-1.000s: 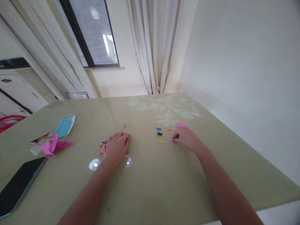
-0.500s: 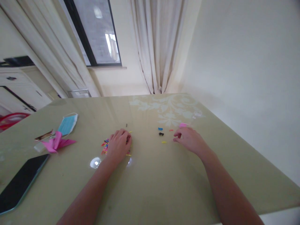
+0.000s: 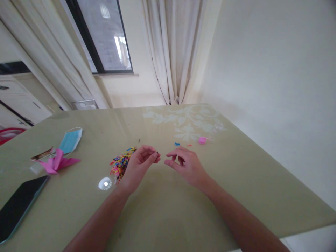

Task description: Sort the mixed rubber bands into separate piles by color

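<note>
The left hand (image 3: 136,168) has its thumb and first finger pressed together, and between the tips appears a small dark band (image 3: 157,152). The right hand (image 3: 190,169) faces it across a narrow gap; its thumb and first finger stand slightly apart, and I see nothing held between them. So the dark band lies to the left of the right fingers, a little higher in the view, near but not touching. It is too small to tell its long axis.

The pile of coloured bands (image 3: 121,163) is on the surface (image 3: 168,217), just beside the left hand, which is the nearer one and partly covers it. Beyond the right hand lie a blue band (image 3: 177,144), a red band (image 3: 189,145) and a pink thing (image 3: 202,140) — this last I cannot identify. The phone (image 3: 23,206) has a dark screen; I can read no label, brand or writing anywhere.
</note>
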### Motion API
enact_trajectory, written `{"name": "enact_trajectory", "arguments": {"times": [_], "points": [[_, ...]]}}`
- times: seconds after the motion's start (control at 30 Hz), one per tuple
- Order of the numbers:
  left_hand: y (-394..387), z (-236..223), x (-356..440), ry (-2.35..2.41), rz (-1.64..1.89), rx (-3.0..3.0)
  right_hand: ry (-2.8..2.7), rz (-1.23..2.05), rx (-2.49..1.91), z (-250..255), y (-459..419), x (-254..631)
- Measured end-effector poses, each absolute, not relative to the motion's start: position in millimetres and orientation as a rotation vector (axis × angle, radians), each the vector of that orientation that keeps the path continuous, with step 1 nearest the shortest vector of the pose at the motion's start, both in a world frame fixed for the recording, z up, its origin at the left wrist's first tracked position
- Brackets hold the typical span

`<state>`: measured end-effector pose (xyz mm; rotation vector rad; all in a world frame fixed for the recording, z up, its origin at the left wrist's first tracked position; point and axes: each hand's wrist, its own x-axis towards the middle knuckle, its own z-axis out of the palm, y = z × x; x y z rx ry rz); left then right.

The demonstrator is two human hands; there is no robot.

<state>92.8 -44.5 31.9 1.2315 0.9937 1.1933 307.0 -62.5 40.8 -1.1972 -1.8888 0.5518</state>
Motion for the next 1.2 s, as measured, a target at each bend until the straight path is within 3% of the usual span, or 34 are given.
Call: {"name": "enact_trajectory", "arguments": {"times": [1.0, 1.2], "points": [[-52, 30, 106, 0.911, 1.086, 1.190, -1.868, 0.423, -1.042, 41, -71, 300], [-43, 27, 90, 1.103, 0.974, 1.687, -1.622, 0.754, -0.932, 55, -70, 315]]}}
